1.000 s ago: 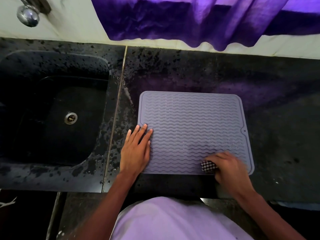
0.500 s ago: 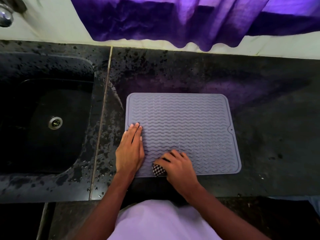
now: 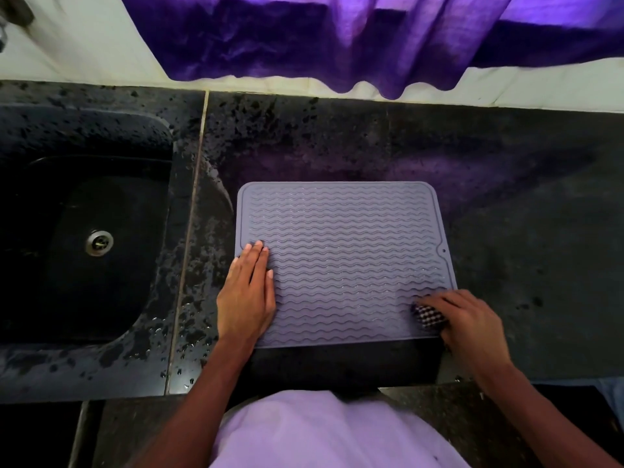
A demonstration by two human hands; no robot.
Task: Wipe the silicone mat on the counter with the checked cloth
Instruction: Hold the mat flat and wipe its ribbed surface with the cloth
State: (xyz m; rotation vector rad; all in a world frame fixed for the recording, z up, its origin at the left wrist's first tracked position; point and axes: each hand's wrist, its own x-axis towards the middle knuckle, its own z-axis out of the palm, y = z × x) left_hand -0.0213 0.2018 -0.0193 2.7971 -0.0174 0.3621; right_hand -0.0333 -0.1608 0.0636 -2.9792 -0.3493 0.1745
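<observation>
Gripping the checked cloth under the curled right hand, pressing it onto the silicone mat stretching left and ahead of the grip; pinning the opposite edge with the flat, straight-fingered left hand; ideally stroking along the wavy ridges, overlapping passes.

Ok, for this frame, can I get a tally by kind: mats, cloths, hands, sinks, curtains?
silicone mat: 1
checked cloth: 1
hands: 2, the left hand flat on the mat, the right hand gripping the cloth
sink: 1
purple curtain: 1
Total: 6
</observation>
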